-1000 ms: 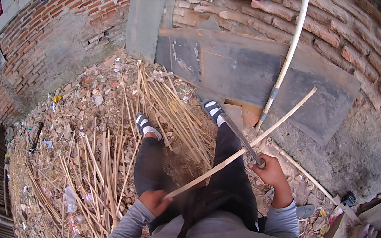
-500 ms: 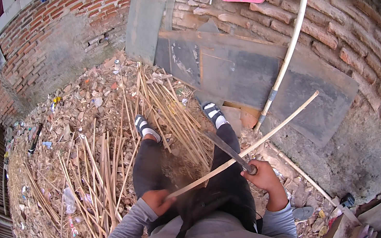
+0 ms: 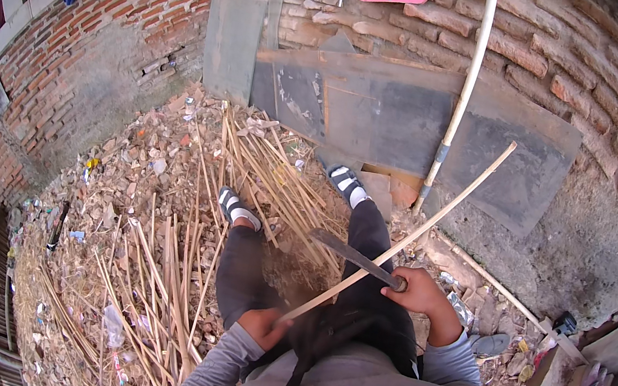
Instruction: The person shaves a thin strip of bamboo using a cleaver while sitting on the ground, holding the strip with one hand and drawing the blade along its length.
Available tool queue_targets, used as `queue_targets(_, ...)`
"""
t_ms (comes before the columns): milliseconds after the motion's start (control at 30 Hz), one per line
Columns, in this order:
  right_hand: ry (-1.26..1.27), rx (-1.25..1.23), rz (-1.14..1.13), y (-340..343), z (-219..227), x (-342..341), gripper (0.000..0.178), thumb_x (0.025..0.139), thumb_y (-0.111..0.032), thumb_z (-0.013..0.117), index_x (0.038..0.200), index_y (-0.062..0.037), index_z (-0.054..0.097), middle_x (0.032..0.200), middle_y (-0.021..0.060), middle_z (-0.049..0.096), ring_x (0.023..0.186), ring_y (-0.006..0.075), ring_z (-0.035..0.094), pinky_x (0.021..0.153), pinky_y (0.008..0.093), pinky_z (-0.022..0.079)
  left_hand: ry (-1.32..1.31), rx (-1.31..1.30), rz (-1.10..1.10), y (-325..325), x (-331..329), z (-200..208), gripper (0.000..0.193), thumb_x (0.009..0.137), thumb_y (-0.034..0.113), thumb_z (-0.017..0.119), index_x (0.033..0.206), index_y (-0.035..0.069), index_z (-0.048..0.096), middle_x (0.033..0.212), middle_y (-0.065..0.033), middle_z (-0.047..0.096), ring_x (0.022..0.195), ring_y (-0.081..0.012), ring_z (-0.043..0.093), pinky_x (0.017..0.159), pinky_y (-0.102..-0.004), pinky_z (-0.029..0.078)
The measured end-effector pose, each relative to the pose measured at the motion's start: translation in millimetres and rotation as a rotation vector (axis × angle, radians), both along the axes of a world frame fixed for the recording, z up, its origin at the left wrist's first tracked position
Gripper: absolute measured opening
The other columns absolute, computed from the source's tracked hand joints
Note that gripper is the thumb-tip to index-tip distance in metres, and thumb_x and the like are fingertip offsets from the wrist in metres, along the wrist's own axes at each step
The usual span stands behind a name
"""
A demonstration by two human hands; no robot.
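So the left hand (image 3: 264,329) is down by the lap, wrapped around the lower end of a long pale stick (image 3: 432,219), which slants up and away to the right. The right hand (image 3: 419,291) has a tight fist on the handle of a dark blade (image 3: 348,252). Compared with a second ago, the blade crosses the stick lower down, nearer the left hand, so I'd say it's a stroke drawn toward the body.

Can't tell if the edge is really biting, and the stick's bottom end is lost in the grip and dark cloth (image 3: 325,328). It's also kinda smeary by the left knee. Further out, loose sticks (image 3: 290,186) lie between the feet, and a pole (image 3: 465,96) leans up the brick wall (image 3: 526,54), top cut off.
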State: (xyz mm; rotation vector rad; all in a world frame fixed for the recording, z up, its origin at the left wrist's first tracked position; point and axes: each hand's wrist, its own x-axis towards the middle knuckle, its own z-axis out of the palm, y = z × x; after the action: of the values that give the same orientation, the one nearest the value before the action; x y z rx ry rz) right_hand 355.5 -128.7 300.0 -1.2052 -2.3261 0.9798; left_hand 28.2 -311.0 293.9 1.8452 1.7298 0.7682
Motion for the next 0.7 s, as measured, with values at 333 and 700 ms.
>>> queue_targets(333, 0.092, 0.063, -0.24, 8, -10, 18, 0.034, 0.076, -0.032, 0.078, 0.09, -0.0038, 0.066, 0.072, 0.0159, 0.064, 0.069, 0.0302, 0.065, 0.067, 0.0393, 0.051, 0.026, -0.017, 0.032, -11, -10, -10, 0.031, 0.089, 0.029, 0.065, 0.076, 0.002, 0.061, 0.056, -0.0163, 0.055, 0.053, -0.0343, 0.059, 0.05, -0.0403, 0.044)
queue_targets(700, 0.021, -0.002, -0.067, 1, -1, 1, 0.033, 0.077, -0.032, 0.077, 0.09, -0.0042, 0.066, 0.071, 0.0152, 0.063, 0.067, 0.0305, 0.064, 0.063, 0.0385, 0.049, -0.001, 0.007, 0.03, -2, -4, -3, 0.03, 0.089, 0.029, 0.065, 0.077, 0.002, 0.062, 0.057, -0.0164, 0.055, 0.053, -0.0337, 0.059, 0.05, -0.0392, 0.044)
